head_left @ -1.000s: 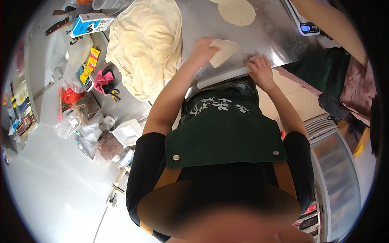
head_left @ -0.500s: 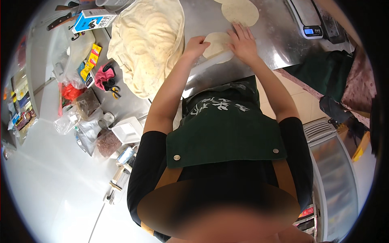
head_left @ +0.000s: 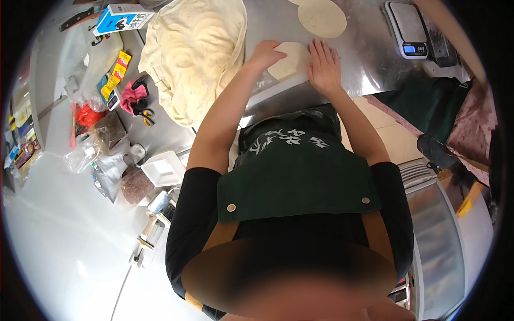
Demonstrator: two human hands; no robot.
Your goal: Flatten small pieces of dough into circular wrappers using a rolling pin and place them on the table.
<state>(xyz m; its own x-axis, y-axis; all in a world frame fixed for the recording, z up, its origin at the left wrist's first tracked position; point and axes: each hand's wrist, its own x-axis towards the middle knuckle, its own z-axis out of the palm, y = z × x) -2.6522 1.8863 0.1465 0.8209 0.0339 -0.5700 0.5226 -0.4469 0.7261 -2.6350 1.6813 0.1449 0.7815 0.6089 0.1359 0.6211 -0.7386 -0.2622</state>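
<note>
My left hand (head_left: 265, 56) pinches the left edge of a flat, pale dough round (head_left: 290, 64) on the steel counter (head_left: 364, 56). Just right of that round, my right hand (head_left: 324, 69) lies with fingers stretched out and close together. A white rolling pin (head_left: 273, 93) runs along the near side of the round, its right end by my right hand. Two more dough rounds (head_left: 321, 17) lie farther back, overlapping. A bunched cream cloth (head_left: 190, 59) is spread left of my left hand.
At right are a digital scale (head_left: 407, 29) and another person's arm (head_left: 455, 43). The left side holds a milk carton (head_left: 120, 20), knife (head_left: 77, 18), scissors (head_left: 147, 117), red bag (head_left: 88, 113) and white container (head_left: 160, 168). A ribbed-edged cabinet (head_left: 433, 224) stands lower right.
One second ago the dough round was lifted and folded in my left hand; it now lies flat. My right hand has moved up and left from the pin's right end to beside the round.
</note>
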